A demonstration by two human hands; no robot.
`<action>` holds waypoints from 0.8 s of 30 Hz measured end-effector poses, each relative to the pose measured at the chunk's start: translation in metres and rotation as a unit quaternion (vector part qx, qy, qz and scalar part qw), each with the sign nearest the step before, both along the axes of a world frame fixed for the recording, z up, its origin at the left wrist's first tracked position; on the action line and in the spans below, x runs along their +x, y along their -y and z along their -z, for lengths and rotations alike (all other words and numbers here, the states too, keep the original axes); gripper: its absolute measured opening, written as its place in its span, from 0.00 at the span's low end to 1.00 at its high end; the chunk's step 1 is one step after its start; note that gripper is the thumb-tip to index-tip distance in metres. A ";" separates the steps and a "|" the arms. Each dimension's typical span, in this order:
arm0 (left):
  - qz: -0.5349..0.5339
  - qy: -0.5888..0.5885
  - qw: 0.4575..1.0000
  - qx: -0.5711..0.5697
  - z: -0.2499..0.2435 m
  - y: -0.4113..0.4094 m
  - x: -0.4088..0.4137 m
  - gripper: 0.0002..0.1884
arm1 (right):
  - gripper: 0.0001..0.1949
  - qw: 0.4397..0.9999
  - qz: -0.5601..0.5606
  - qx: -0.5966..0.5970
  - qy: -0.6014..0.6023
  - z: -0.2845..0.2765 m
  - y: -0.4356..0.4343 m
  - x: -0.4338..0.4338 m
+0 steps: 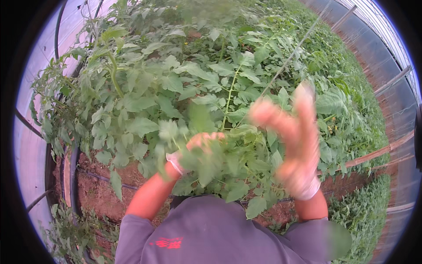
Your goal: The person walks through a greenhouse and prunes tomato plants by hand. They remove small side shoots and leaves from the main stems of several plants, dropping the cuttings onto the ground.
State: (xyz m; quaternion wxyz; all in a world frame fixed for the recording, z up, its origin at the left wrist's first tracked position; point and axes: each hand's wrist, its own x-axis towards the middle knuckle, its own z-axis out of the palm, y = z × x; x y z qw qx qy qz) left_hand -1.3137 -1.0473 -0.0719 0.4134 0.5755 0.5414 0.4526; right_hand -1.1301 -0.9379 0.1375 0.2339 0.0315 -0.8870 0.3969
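Tomato plants (193, 77) with broad green leaves fill the space before me. My left hand (201, 141) is in among the leafy shoots near my chest. Blurred leaves (207, 163) cover much of it, so what its fingers hold is hidden. Raised at the right, my right hand (293, 132) is smeared by motion, its thumb and fingers spread with nothing seen between them. A thin pale string (293, 57) runs slantwise down into the foliage, passing close to that hand's fingertips. Thin see-through gloves show as whitish cuffs at both wrists.
Brown soil (99, 184) with a dark drip line (108, 180) lies between the rows. Plastic greenhouse sheeting (31, 165) rises at the left beside a black pipe (75, 178). A wooden pole (379, 151) juts in from the right. Another plant row (359, 211) grows at lower right.
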 end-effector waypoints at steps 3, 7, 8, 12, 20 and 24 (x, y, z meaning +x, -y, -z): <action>-0.025 -0.121 0.991 -0.051 -0.007 0.002 0.010 0.23 | 0.62 0.982 0.115 -0.069 0.132 0.010 -0.043 0.000; -0.016 -0.021 0.997 -0.069 -0.055 0.011 0.001 0.30 | 0.57 0.945 0.046 -0.115 0.303 0.004 -0.024 -0.007; -0.036 -0.085 0.995 -0.043 -0.045 0.013 -0.001 0.28 | 0.57 0.944 0.033 -0.152 0.291 -0.004 -0.017 -0.011; -0.200 0.016 0.979 -0.044 -0.032 0.009 0.006 0.17 | 0.57 0.927 -0.053 -0.354 0.111 -0.010 0.002 -0.037; -0.226 0.057 0.972 0.003 -0.008 -0.007 -0.006 0.12 | 0.48 0.962 0.022 -0.210 -0.175 -0.020 -0.032 -0.033; -0.256 -0.014 0.966 -0.028 -0.021 -0.020 0.001 0.13 | 0.43 0.961 0.056 -0.203 -0.182 -0.018 -0.037 -0.001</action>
